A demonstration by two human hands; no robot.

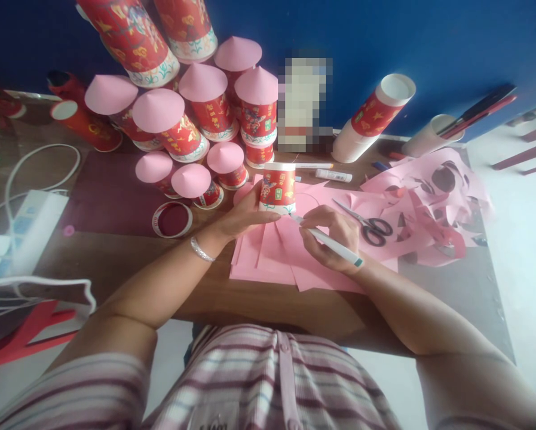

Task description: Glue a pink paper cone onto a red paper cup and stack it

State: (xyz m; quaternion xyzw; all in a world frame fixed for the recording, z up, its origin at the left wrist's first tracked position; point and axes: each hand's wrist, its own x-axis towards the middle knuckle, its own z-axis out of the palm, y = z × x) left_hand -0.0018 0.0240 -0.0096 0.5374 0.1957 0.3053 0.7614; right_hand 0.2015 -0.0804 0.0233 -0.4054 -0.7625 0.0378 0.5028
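A red patterned paper cup (277,188) stands upside down on a stack of pink paper sheets (268,254). My left hand (243,218) rests against the cup's left side and holds it in place. My right hand (334,236) grips a white pen (328,240) whose tip touches the paper at the cup's lower right rim. A silver bracelet (201,249) circles my left wrist.
Several red cups topped with pink paper cones (205,113) crowd the back left. A red lid (172,219) lies nearby. Scissors (368,226) and pink paper scraps (433,203) lie to the right. A glue stick (333,175), stacked cups (373,119) and a power strip (30,230) also show.
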